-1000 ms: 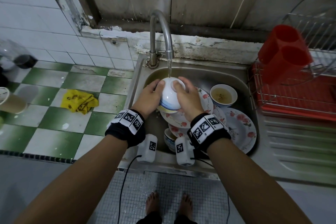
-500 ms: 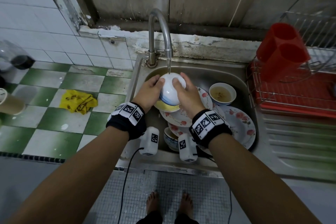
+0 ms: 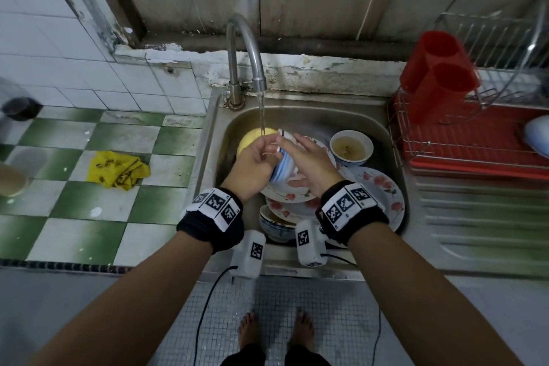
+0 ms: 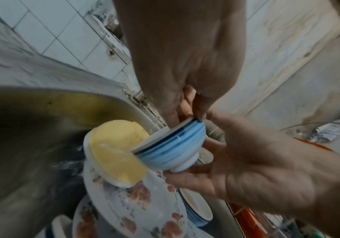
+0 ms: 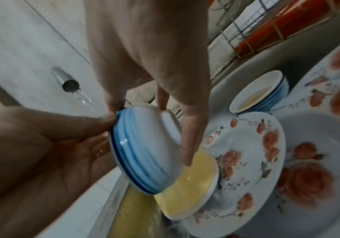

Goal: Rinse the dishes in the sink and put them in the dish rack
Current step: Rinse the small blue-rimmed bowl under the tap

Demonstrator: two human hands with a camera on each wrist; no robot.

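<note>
A small white bowl with blue stripes (image 3: 283,165) is tilted on its side over the sink (image 3: 315,116), just right of the running tap (image 3: 246,47). My left hand (image 3: 258,157) pinches its rim (image 4: 185,124), thumb and fingers at the edge. My right hand (image 3: 309,160) grips the bowl's foot and back (image 5: 165,128). The stream lands by my left fingers and on a bowl of yellow water (image 3: 252,140) underneath. Flowered plates (image 3: 383,196) and another striped bowl (image 3: 276,226) lie stacked below.
A bowl of murky water (image 3: 352,147) stands at the sink's back right. The red dish rack (image 3: 475,154) on the right holds a red cutlery holder (image 3: 436,74) and a white dish (image 3: 537,134). A yellow cloth (image 3: 118,169) lies on the tiled counter at left.
The bowl was base-up under the stream; both hands have turned it onto its side and shifted it slightly right. The yellow bowl beneath now shows.
</note>
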